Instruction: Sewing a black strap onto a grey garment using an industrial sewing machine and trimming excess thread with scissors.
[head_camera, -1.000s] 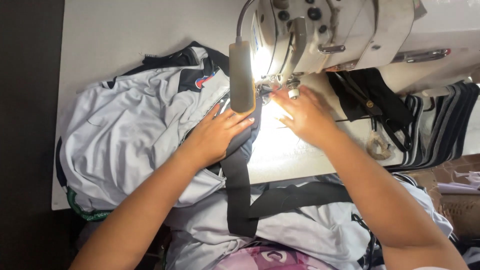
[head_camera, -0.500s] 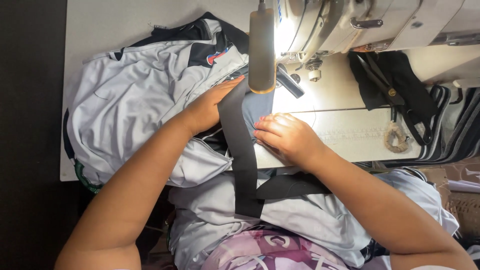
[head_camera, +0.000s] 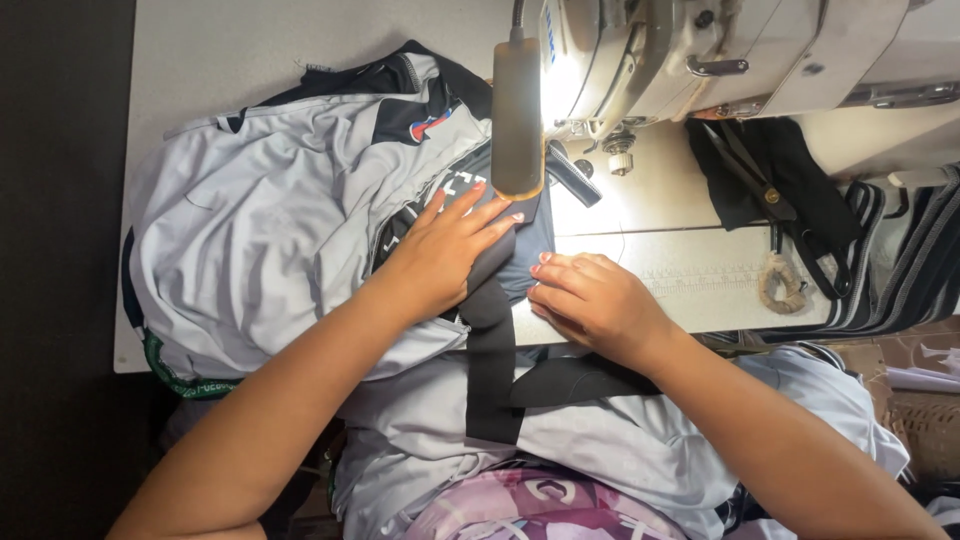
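Both hands have drawn back from the needle since 1 s ago: then they pressed cloth right under the machine's foot, now they lie lower on the counter (head_camera: 660, 270), clear of it. The left hand (head_camera: 445, 250) rests flat, fingers spread wide, on the dark strip (head_camera: 490, 340) where it meets the dark panel (head_camera: 520, 255), just below the lamp (head_camera: 518, 110). The right hand (head_camera: 590, 300) lies beside it, fingers loosely curled and pressing down on the panel's edge; neither hand grips anything, both only hold the cloth flat. The strip runs from under the left hand down over the counter's front edge toward the lap, with a second band branching right beneath the right wrist. The grey jersey (head_camera: 260, 220) is bunched to the left, much as before. My reading is that the piece is being smoothed and lined up away from the sewing machine (head_camera: 700, 50) rather than fed through it at this instant. Scissors (head_camera: 760, 180) lie on black cloth to the right, untouched
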